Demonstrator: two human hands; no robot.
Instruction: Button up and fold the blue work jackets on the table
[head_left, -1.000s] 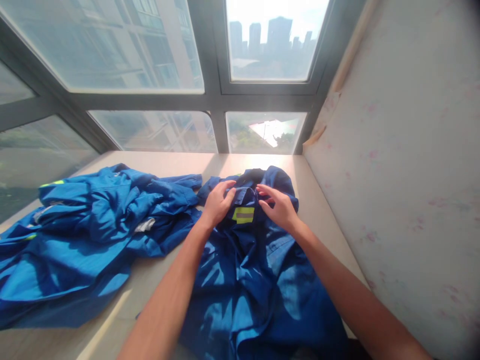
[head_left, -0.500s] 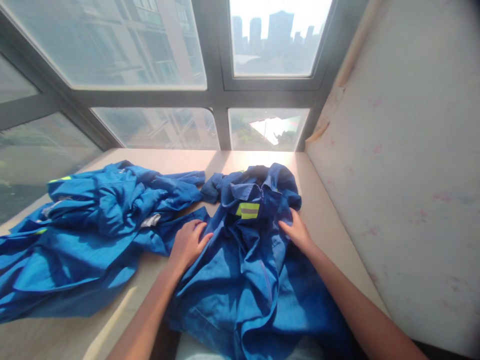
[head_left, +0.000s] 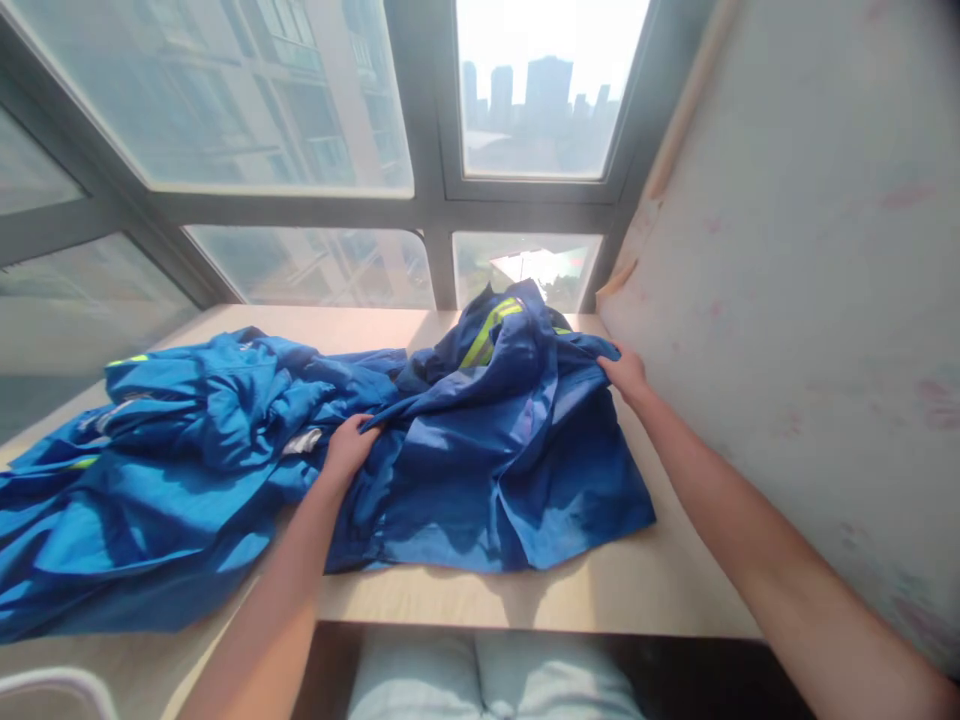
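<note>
A blue work jacket [head_left: 510,440] with yellow-green reflective stripes lies spread in front of me, its far part bunched up toward the window. My left hand [head_left: 351,448] pinches its left edge, where the cloth is drawn into a fold. On the opposite side my right hand [head_left: 624,374] grips the fabric and pulls it out taut to the right. To the left lies a second blue garment [head_left: 172,470], crumpled, with reflective trim and a small white patch showing; it touches the jacket near my left hand.
Both garments rest on a pale wooden surface [head_left: 525,600] whose front edge runs just before my legs. Grey window frames [head_left: 300,210] close off the back, and a patterned wall [head_left: 810,300] stands at the right. A white curved object [head_left: 60,680] shows at the bottom left.
Both hands have moved away from me and farther apart, holding the jacket's sides. Its near part has lifted off my lap onto the surface, and the collar has folded out of sight.
</note>
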